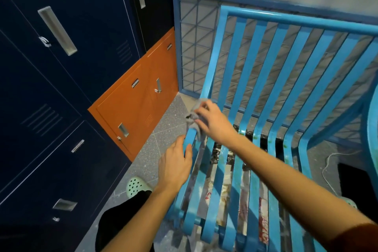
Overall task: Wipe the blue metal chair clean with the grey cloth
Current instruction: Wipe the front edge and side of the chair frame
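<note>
At the far left of the blue metal chair [296, 20], with the grey cloth [194, 116] bunched in the curled fingers of the right hand [212, 122], press firmly along the outermost slat [190, 135] toward the near edge, steadying with the left hand [176, 161], fingers curled on that slat.

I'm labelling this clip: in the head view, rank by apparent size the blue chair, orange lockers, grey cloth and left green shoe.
1. blue chair
2. orange lockers
3. grey cloth and green shoe: alike, so unranked; the right hand covers part of the cloth.
</note>
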Tool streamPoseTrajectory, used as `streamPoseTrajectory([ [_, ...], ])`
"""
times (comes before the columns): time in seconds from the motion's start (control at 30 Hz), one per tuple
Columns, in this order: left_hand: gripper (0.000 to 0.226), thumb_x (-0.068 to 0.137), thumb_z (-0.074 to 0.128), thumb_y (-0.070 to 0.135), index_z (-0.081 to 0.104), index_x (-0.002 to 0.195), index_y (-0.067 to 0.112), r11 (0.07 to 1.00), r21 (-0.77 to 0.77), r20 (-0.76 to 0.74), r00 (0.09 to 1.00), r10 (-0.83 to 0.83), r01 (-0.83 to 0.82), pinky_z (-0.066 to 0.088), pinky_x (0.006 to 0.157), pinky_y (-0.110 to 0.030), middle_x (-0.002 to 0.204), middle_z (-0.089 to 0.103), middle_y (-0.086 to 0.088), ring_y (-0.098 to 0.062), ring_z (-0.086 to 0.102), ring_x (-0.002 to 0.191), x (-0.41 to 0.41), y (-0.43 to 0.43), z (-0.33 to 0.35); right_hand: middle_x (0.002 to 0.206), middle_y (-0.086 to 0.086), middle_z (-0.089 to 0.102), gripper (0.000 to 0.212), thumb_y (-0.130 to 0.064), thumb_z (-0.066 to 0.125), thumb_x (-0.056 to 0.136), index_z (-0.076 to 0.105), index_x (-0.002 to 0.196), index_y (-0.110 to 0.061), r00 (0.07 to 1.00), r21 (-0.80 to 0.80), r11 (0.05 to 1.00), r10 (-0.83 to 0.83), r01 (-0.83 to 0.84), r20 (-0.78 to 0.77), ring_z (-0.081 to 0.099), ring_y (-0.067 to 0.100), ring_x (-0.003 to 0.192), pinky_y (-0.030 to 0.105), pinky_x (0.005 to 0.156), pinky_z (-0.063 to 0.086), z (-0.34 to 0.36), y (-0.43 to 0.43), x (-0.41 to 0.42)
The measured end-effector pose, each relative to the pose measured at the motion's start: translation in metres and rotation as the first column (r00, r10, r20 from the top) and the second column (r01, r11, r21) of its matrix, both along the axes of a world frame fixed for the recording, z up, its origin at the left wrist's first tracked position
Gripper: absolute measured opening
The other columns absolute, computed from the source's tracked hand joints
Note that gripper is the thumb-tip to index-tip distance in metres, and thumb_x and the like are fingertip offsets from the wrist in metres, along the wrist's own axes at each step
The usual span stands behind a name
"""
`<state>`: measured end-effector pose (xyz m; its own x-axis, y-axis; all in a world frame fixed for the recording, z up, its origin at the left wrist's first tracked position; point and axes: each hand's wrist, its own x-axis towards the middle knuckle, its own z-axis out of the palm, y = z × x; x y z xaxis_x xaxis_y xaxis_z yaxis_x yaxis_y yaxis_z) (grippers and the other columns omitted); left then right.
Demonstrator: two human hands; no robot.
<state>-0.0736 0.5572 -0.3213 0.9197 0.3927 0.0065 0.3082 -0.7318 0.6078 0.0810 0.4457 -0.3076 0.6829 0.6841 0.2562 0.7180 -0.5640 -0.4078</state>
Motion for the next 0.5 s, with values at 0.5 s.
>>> streamPoseTrajectory([
  [0.5,0.036,0.105,0.037,0.033,0.049,0.137,0.024,0.999,-0.051,0.032,0.999,0.020,-0.018,0.046,0.066,-0.037,0.089,0.065,-0.002,-0.024,0.061,0.077,0.001,0.002,-0.005,0.109,0.002,0.039,0.020,-0.029,0.049,0.099,0.051,0.110,-0.012,0.983,-0.023,0.983,0.184,-0.184,0.001,0.052,0.023,0.084,0.041,0.075,0.048,-0.007,0.003,0.020],
])
